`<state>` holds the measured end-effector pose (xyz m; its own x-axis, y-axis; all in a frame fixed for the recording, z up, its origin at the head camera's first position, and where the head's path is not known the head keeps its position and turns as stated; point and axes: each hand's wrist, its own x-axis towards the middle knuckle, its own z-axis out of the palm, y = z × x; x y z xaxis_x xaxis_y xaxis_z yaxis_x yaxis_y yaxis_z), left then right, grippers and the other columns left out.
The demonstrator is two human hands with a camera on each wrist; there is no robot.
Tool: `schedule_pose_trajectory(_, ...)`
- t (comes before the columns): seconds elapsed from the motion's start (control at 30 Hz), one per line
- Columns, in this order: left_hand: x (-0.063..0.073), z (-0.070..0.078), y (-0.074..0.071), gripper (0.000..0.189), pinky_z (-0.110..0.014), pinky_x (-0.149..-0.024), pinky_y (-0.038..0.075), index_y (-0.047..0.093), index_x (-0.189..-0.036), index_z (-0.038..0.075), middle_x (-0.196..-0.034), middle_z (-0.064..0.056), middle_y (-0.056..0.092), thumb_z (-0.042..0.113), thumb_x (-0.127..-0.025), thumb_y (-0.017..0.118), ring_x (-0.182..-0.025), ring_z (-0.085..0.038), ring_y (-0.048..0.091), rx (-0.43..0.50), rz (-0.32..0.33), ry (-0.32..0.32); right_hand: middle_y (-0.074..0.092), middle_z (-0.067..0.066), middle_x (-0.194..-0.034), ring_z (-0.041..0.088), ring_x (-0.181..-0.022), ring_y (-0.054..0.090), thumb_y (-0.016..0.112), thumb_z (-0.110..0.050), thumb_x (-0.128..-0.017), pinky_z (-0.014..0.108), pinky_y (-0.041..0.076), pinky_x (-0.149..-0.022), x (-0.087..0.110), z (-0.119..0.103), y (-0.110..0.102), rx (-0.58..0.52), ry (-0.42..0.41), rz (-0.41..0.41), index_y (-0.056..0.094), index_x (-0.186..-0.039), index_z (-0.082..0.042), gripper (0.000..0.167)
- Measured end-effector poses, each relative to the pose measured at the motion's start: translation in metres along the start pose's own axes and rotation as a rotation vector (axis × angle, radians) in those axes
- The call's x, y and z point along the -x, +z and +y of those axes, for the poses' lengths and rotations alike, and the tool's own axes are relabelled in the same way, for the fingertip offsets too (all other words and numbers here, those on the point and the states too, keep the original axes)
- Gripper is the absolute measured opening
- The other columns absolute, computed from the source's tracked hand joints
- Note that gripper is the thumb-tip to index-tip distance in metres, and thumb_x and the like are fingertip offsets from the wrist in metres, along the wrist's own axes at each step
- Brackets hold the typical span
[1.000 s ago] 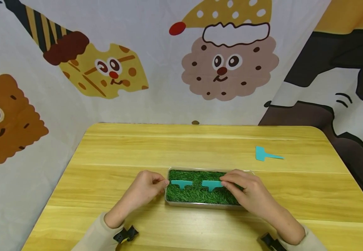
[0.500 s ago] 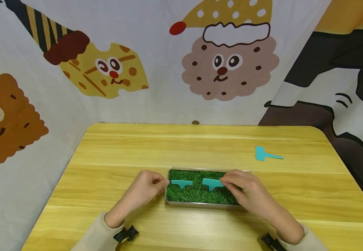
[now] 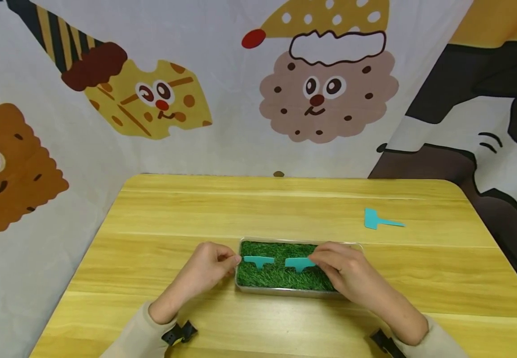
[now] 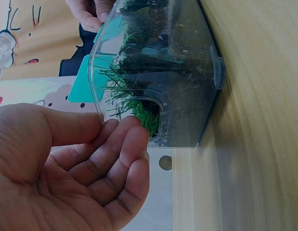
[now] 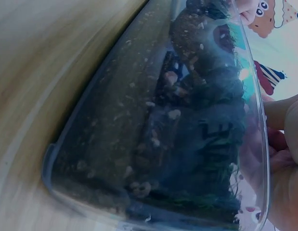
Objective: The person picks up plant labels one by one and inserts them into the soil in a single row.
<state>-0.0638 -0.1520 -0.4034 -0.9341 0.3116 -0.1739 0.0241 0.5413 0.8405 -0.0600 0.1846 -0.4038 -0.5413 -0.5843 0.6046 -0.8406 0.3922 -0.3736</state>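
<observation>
A clear plastic box point(image 3: 285, 292) filled with dark soil and topped with green artificial grass point(image 3: 276, 281) sits on the table. Two turquoise T-shaped plant labels stand in the grass: a left label point(image 3: 258, 260) and a right label point(image 3: 297, 263). My right hand point(image 3: 350, 271) pinches the right label at its right end between thumb and fingers. At the box's left end, my left hand point(image 3: 207, 264) pinches the rim with thumb and forefinger. Close up in the left wrist view, the left label point(image 4: 80, 83) rises beside the rim. The labels' stems are hidden in the grass.
Another turquoise plant label point(image 3: 372, 219) lies flat on the wooden table point(image 3: 178, 209), behind and right of the box. A white cloth with cartoon prints point(image 3: 236, 114) hangs behind the table. Dark straps point(image 3: 179, 333) show at both wrists.
The right label rose and tilted slightly, then came back down level and a little to the left, my right hand moving with it. My left hand has stayed at the rim.
</observation>
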Motion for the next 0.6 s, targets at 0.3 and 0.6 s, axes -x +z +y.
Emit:
schedule_pose_trajectory(0.3, -0.0005, 0.0007, -0.0001, 0.025, -0.02, -0.044, 0.036, 0.078, -0.079, 0.012, -0.068, -0.007, 0.07, 0.014, -0.102, 0.069, -0.047, -0.009, 0.044, 0.016, 0.001, 0.005, 0.074, 0.009, -0.102, 0.021, -0.083, 0.072, 0.079, 0.026, -0.069, 0.016, 0.055, -0.074, 0.0006, 0.0021, 0.0035, -0.056, 0.02, 0.027, 0.078, -0.105, 0.002, 0.043)
schedule_pose_trajectory(0.6, -0.0001, 0.0001, -0.0004, 0.026, -0.019, -0.043, 0.034, 0.078, -0.078, 0.012, -0.068, -0.008, 0.07, 0.013, -0.102, 0.069, -0.046, -0.008, 0.043, 0.015, 0.003, -0.001, 0.075, 0.009, -0.101, 0.015, -0.079, 0.07, 0.067, -0.011, -0.103, 0.013, 0.051, -0.066, 0.0, 0.0036, 0.001, -0.1, 0.057, 0.068, 0.077, -0.107, 0.001, 0.017)
